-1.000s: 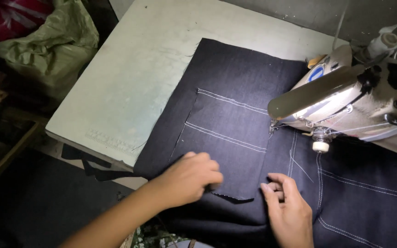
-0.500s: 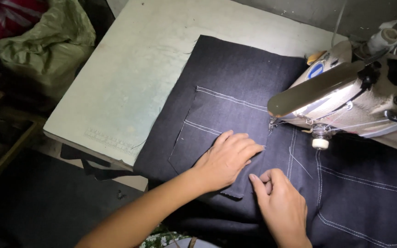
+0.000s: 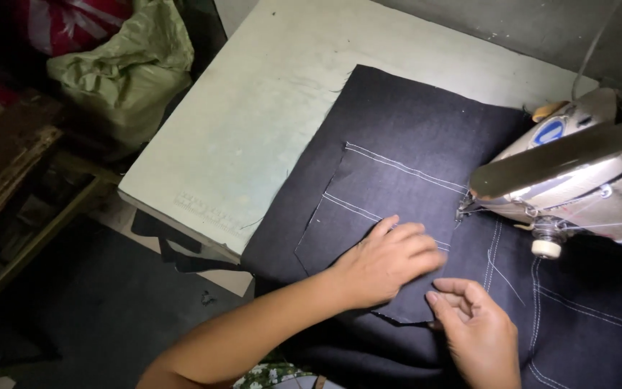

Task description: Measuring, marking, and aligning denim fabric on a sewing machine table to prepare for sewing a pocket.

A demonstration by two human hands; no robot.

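both hands on dark denim at the sewing machine [image 3: 577, 180]

my left hand [image 3: 386, 263] lies flat, grip released, pressing the pocket piece [image 3: 368, 209] onto the denim panel [image 3: 426, 122] on the pale worktop [image 3: 253, 130]; right hand [image 3: 476, 331] w/ fingers curled pinches the pocket's lower edge, near the needle.

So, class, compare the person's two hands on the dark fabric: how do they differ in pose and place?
The left hand lies flat, fingers spread on the pocket piece; the right hand is curled, pinching at the piece's lower edge. The left sits nearer the sewing machine. Both touch the dark fabric.
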